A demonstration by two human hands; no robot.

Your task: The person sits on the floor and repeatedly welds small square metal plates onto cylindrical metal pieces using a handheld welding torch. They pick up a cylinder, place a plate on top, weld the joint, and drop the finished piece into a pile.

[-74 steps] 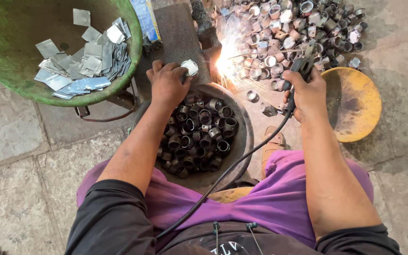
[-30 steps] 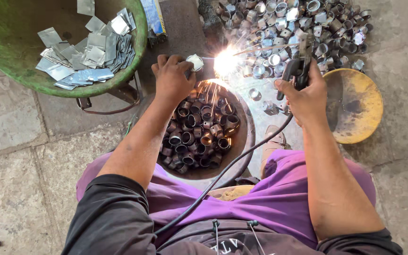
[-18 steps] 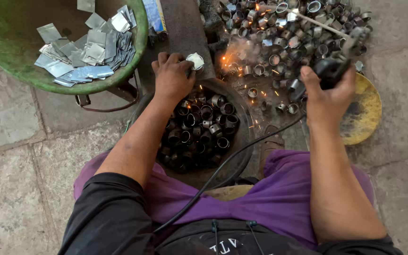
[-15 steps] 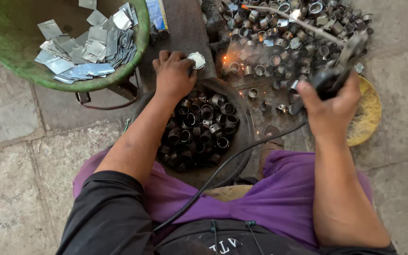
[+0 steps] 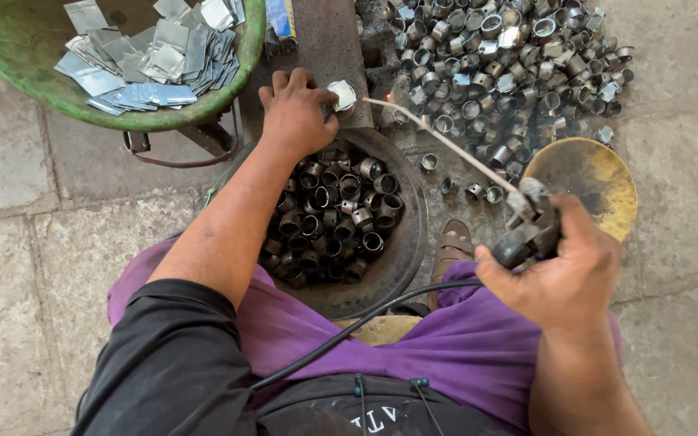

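Here your left hand (image 5: 294,113) sits at about twelve o'clock of the round dark pan (image 5: 409,242), fingers pinched around a small metal ring with a square plate (image 5: 341,95) on the dark block (image 5: 325,48) above the pan. Your right hand (image 5: 567,266), at four o'clock in the view, is wrapped tight around the electrode holder (image 5: 531,230); its thin welding rod (image 5: 438,137) runs up toward ten o'clock, its glowing tip just beside the ring and plate. A black cable (image 5: 365,323) trails from the holder across your purple lap. The pan holds a heap of dark metal rings (image 5: 333,210). At eleven o'clock a green basin (image 5: 123,113) carries flat silvery squares (image 5: 155,56). At one o'clock, a loose pile of shiny rings (image 5: 502,64) covers the floor, with a round yellow dish (image 5: 583,178) at its lower edge. A small blue and yellow package (image 5: 283,18) lies at the top, between basin and block.
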